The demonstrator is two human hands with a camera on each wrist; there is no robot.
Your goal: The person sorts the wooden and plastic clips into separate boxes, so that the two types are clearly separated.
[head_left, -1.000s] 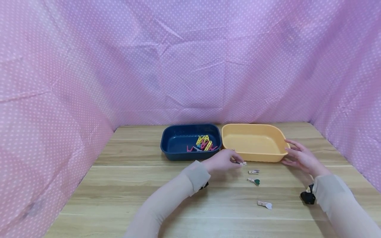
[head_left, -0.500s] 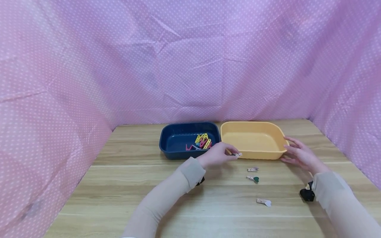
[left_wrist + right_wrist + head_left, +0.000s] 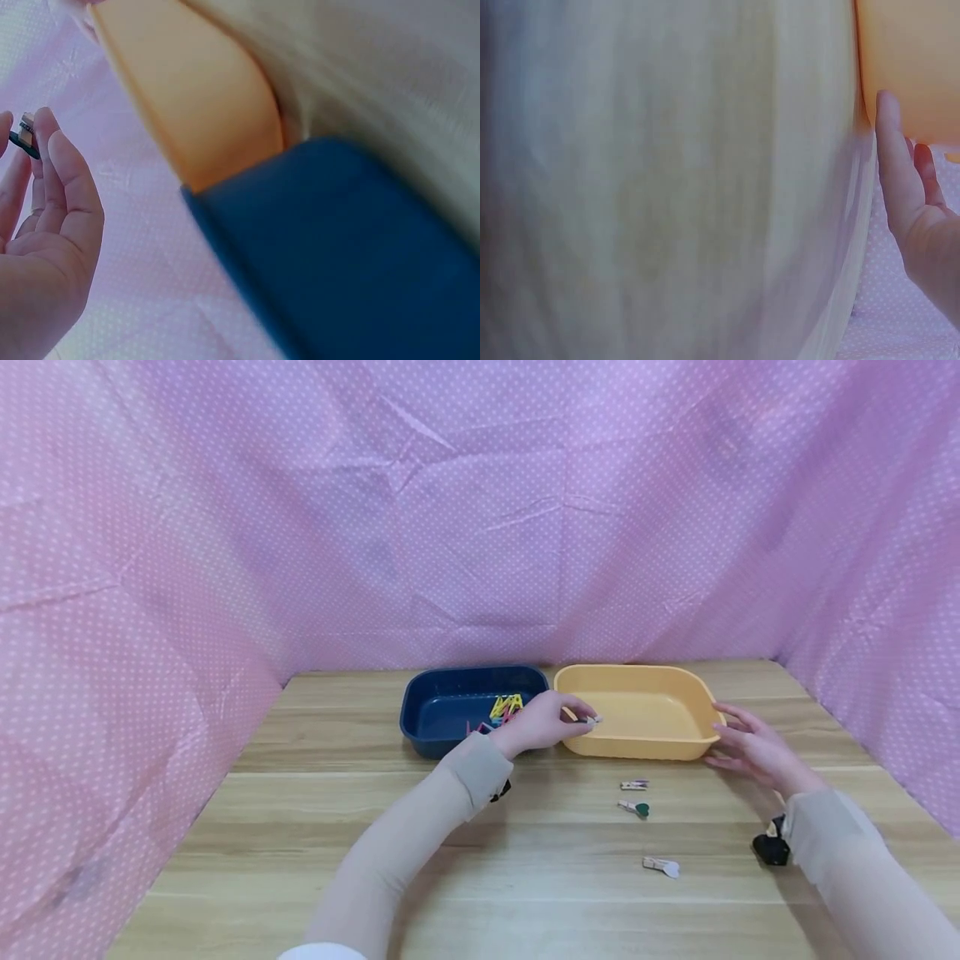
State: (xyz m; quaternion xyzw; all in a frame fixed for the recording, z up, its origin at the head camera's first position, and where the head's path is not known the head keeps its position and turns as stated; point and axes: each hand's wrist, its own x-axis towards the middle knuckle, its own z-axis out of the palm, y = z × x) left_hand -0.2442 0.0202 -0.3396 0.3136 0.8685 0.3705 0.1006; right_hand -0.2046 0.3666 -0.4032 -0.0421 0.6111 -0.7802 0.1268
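Observation:
Between thumb and fingertips my left hand (image 3: 542, 722) pinches a small wooden clothespin (image 3: 25, 135) with a dark part on it. In the head view that hand is over the near left corner of the yellow-orange bin (image 3: 645, 749). My right hand (image 3: 765, 758) rests against the bin's right end, its fingers fairly straight; the right wrist view shows fingertips right at the bin wall (image 3: 915, 67). On the table lie three more wooden clothespins: a pale one (image 3: 634, 785), one with a green heart (image 3: 634, 809) and one with a white heart (image 3: 661, 867).
A dark blue bin (image 3: 431, 746) stands left of the yellow-orange one, the two side by side. Yellow and red plastic clothespins (image 3: 506, 706) lie inside it, partly hidden by my left hand. Pink dotted cloth (image 3: 480, 527) hangs behind and beside the wooden table (image 3: 322, 802).
My left hand has lifted the clothespin from near the table in front of the yellow-orange bin up to its near left rim. The right hand stays at the bin's right end.

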